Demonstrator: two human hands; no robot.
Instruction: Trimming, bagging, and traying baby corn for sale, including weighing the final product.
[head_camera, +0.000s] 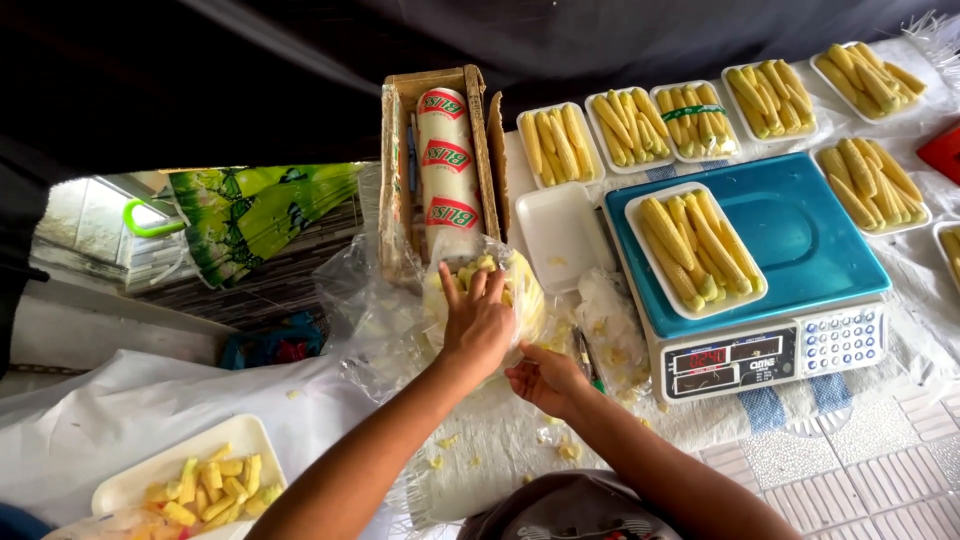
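My left hand (474, 318) lies flat on a tray of baby corn (496, 275) covered in clear cling film, fingers spread over the top. Just below it my right hand (543, 378) is curled, pinching the film at the tray's near edge. The roll of cling film (447, 170) sits in a cardboard box (395, 170) directly behind the tray. A blue electronic scale (800, 235) to the right carries a white foam tray of baby corn (698, 248).
An empty white foam tray (557, 235) lies between box and scale. Several filled trays of baby corn (630, 128) line the back and right side. A tray of cut corn pieces (205, 480) sits near left. Loose plastic (365, 320) bunches left of my hands.
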